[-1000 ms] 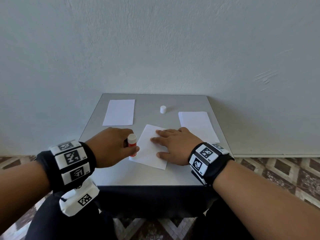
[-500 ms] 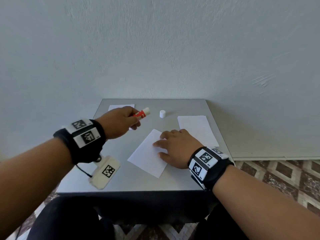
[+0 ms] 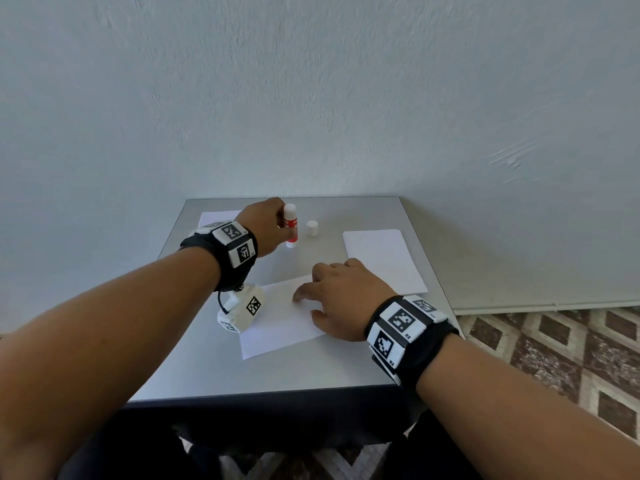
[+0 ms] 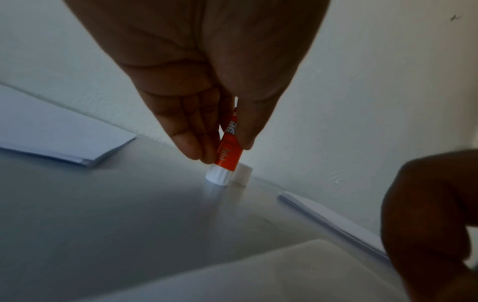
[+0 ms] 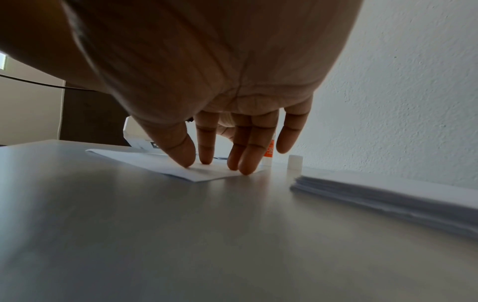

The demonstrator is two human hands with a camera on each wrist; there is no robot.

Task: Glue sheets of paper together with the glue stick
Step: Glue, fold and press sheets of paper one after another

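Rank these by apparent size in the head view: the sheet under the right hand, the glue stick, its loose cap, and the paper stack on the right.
1. Sheet, partly covered, and paper stack: look alike, and the sheet lies nearer, so unranked.
2. Glue stick.
3. Cap.

paper stacks (image 3: pixel 384 258): 2 | loose sheet (image 3: pixel 280 320): 1 | glue stick (image 3: pixel 291 225): 1 | cap (image 3: pixel 312 228): 1

A red and white glue stick (image 3: pixel 291 225) is seen beside a white cap (image 3: pixel 312 228). White paper (image 3: pixel 282 318) is laid on a grey table (image 3: pixel 311 368). Black and white squares are shown on the wristbands (image 3: pixel 403 329). The floor (image 3: pixel 561 344) is patterned in brown diamonds.
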